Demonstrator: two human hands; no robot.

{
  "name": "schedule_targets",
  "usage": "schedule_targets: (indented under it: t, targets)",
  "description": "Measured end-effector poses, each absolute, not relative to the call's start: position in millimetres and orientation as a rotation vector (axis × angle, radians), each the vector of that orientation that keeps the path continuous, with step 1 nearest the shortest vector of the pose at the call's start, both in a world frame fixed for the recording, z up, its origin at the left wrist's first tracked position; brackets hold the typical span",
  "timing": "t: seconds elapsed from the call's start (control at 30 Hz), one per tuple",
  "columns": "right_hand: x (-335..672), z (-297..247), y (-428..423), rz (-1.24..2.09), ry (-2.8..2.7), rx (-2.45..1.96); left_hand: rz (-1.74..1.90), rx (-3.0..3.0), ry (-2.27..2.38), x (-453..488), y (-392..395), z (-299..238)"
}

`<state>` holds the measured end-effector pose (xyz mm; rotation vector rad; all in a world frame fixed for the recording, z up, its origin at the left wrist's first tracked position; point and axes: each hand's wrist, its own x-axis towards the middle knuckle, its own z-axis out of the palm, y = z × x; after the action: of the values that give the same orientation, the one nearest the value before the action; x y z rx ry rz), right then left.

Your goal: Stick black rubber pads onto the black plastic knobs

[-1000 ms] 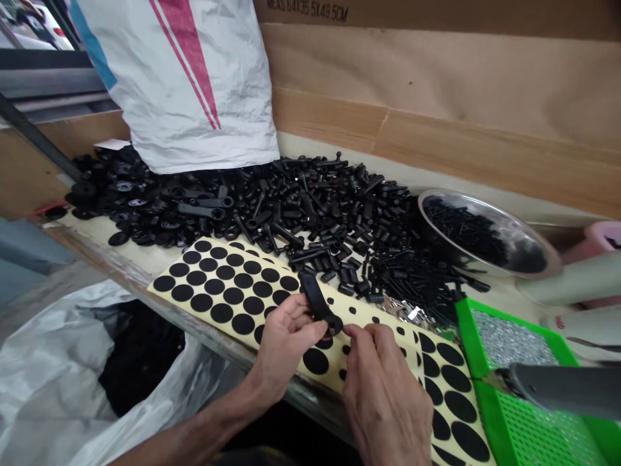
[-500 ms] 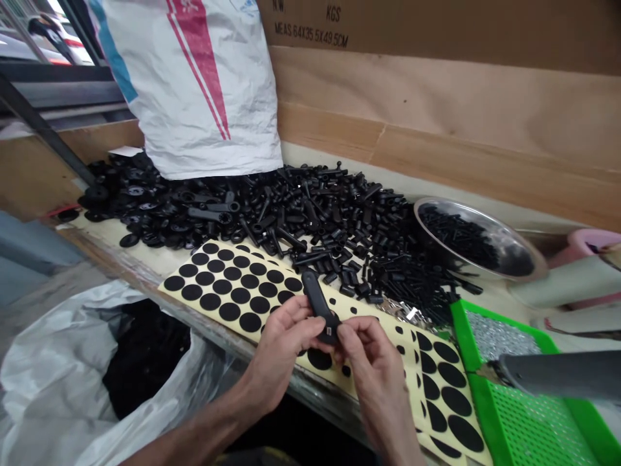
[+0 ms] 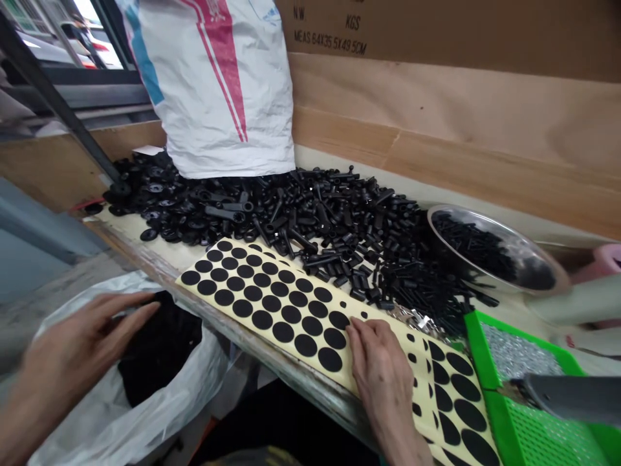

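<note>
- Head view: my left hand [image 3: 72,343], open and empty, reaches over black plastic parts [image 3: 158,349] in a white plastic bag [image 3: 92,414], just past the bench edge [image 3: 242,343].
- My right hand [image 3: 383,369] lies open on the black-dot sticker sheet [image 3: 291,304], gripping nothing.
- Carton [image 3: 436,32] reads "MEAS 64X35.5X49.5CM".

Your left hand [image 3: 82,349] and right hand [image 3: 383,369] are bare, with slim fingers. A dark strip of your clothing [image 3: 237,461] shows at the bottom edge, too blurred to make out.
</note>
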<state>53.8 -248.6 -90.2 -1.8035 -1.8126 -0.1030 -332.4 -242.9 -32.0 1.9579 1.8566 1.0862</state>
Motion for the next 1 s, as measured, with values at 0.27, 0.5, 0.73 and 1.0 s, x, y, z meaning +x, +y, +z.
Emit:
schedule_targets:
  t: [0.27, 0.5, 0.73, 1.0]
  targets:
    - [47.0, -94.8, -246.1, 0.144, -1.658, -1.844, 0.554, 2.663, 1.142, -133.6, -207.4, -60.2]
    - [46.4, -93.8, -243.4, 0.302, -1.537, -1.848, 0.419, 2.818, 1.098, -115.2, -197.7, -68.4]
    - [51.9, -90.5, -238.5, 0.592, -1.517, -1.716, 0.367, 2.823, 1.075, -116.2, -196.7, -67.3]
    - [55.0, -75.3, -240.6, 0.814, -1.505, -1.536, 0.519, 2.593, 1.04, -124.5, -192.5, -59.8]
